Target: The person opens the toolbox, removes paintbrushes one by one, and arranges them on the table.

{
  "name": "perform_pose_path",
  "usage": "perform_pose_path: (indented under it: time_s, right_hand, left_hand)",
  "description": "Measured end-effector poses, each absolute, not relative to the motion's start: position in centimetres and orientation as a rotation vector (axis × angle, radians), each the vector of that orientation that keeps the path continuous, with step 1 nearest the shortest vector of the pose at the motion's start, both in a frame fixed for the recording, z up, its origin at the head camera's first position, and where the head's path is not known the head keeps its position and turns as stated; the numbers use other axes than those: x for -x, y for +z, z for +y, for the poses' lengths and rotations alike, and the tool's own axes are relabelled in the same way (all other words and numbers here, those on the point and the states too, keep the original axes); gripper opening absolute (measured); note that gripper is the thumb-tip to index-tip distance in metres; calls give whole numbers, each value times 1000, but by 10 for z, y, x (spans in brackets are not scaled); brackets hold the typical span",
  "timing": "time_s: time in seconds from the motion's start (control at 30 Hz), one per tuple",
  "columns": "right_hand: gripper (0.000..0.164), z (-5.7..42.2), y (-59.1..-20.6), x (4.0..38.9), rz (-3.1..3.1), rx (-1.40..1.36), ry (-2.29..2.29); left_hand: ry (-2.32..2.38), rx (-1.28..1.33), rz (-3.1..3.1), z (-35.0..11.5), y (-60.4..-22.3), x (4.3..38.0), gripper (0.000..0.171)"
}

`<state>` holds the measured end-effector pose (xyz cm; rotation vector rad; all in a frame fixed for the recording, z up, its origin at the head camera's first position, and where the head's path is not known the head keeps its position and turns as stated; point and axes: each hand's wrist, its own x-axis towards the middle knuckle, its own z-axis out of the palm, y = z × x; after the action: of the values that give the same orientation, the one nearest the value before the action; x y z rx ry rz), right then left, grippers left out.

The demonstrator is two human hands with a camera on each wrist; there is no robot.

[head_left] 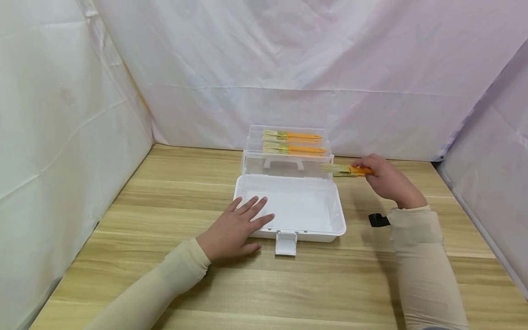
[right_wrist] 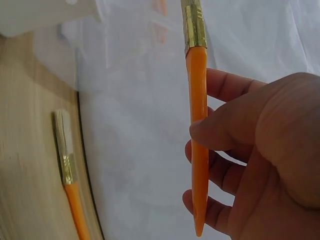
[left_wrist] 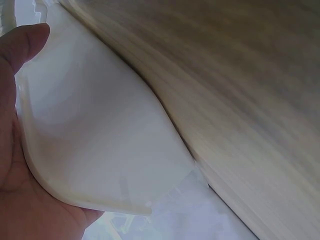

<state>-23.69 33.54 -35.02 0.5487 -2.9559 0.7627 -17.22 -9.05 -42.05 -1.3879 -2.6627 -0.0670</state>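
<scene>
While a brush [right_wrist: 198, 90] is pinched in the right grip [head_left: 387, 181] beside the box [head_left: 297, 211], other brushes [head_left: 307, 149] are already held in its clear top [head_left: 255, 165]; another brush [right_wrist: 73, 200] on the desk [head_left: 144, 201] seems left to be handled. The box is touched by the spread left grip [head_left: 231, 233].

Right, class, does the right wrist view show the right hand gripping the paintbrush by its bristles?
No, the right hand grips the paintbrush by its orange handle, clear of the gold-coloured ferrule.

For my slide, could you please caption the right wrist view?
Right hand pinches a brush; another brush lies on the table.
</scene>
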Motion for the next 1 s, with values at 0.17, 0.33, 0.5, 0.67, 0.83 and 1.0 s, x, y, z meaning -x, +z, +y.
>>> perform_pose_path:
  time_s: [0.17, 0.33, 0.5, 0.67, 0.83, 1.0]
  right_hand:
    - [41, 348, -353, 241, -2985, -499, 803]
    - [40, 362, -359, 249, -3033, -431, 791]
    - [41, 379, -372, 258, -3081, -368, 828]
    - [40, 389, -391, 263, -3106, -348, 800]
    - [39, 395, -405, 266, -3101, -401, 746]
    - [38, 401, -414, 269, -3130, -400, 725]
  left_hand:
    - [-65, 1387, -2657, -90, -419, 171, 72]
    - [-67, 1391, -2652, -90, -418, 171, 72]
    - [-74, 1388, -2659, -90, -418, 171, 72]
    - [-82, 1383, -2673, -91, -419, 171, 72]
    - [-77, 1381, -2661, -91, -420, 172, 73]
    - [-76, 1389, -2645, -91, -420, 172, 73]
